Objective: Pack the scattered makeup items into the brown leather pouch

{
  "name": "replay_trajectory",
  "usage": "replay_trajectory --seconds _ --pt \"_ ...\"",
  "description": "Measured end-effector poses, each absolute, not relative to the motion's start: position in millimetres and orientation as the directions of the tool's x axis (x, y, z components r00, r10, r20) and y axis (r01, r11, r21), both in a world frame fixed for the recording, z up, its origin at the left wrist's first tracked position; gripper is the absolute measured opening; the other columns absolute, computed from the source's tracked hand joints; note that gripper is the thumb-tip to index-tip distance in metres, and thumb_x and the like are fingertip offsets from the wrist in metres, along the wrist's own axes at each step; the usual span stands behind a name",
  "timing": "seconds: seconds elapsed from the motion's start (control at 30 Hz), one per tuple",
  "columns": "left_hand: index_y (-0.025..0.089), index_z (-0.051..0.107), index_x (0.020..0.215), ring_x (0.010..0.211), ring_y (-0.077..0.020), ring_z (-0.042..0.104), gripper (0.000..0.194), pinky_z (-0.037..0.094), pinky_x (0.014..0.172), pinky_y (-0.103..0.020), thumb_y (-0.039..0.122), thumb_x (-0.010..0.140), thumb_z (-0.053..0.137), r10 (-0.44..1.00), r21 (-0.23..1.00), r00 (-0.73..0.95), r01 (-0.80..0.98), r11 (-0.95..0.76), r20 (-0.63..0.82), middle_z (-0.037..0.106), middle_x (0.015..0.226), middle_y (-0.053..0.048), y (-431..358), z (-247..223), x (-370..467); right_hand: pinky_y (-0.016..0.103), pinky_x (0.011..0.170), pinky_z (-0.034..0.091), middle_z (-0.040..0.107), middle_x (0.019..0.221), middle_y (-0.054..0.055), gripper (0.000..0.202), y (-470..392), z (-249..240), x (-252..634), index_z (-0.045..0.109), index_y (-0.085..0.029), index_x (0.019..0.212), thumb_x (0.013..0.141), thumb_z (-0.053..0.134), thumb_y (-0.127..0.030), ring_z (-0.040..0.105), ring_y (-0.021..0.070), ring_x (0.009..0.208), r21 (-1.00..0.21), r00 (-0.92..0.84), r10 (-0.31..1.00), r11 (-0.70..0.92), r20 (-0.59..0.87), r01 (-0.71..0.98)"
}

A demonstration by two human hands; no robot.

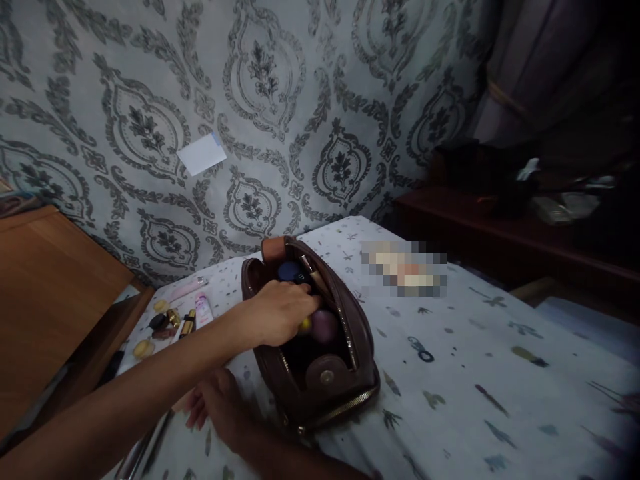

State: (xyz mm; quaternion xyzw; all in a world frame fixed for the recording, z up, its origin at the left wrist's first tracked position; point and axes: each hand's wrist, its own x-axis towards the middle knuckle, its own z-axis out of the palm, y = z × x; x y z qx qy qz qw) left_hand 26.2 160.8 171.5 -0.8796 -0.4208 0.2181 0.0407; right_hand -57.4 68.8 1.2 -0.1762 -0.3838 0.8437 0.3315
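Observation:
A brown leather bag (360,313) stands unzipped on a white patterned sheet. My left hand (280,310) reaches down into it, its fingers curled and their tips partly hidden. Around those fingers lie a mauve rounded item (324,327), a bit of yellow (305,326), a round blue item (289,271) and a slim gold-topped stick (313,270). Below my left forearm, my right hand (217,400) rests low beside the bag, fingers apart and pointing left. A pale beige patch beside its fingers is too dim to name.
Small cosmetics lie to the left: a pink-and-white tube (203,309), a gold-and-black tube (188,324) and a yellow round item (143,349). Long dark sticks (145,448) lie near the front. A blurred-out item (405,269) sits right. Wooden furniture (55,287) borders the left.

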Motion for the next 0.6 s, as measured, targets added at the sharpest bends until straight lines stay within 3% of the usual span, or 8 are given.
replay_trajectory --seconds 0.37,0.6 --pt "0.018 0.058 0.114 0.099 -0.0258 0.064 0.031 0.05 0.073 -0.034 0.016 0.085 0.047 0.782 -0.298 0.478 0.739 -0.604 -0.4 0.063 0.114 -0.011 156.4 178.8 31.8 0.017 0.032 0.031 0.049 0.051 -0.004 0.065 68.4 -1.0 -59.5 0.051 -0.017 0.07 0.065 0.05 -0.082 0.045 0.0069 0.034 -0.76 -0.716 0.697 -0.483 -0.034 -0.435" --pt "0.021 0.058 0.108 0.104 -0.0243 0.062 0.029 0.05 0.079 -0.034 0.017 0.08 0.054 0.819 -0.186 0.485 0.813 -0.551 -0.306 0.064 0.112 -0.006 160.1 190.6 23.3 0.018 0.033 0.031 0.049 0.051 -0.004 0.074 68.8 2.0 -55.8 0.051 -0.017 0.075 0.061 0.044 -0.089 0.044 0.0075 0.035 -0.759 -0.725 0.688 -0.481 -0.016 -0.439"
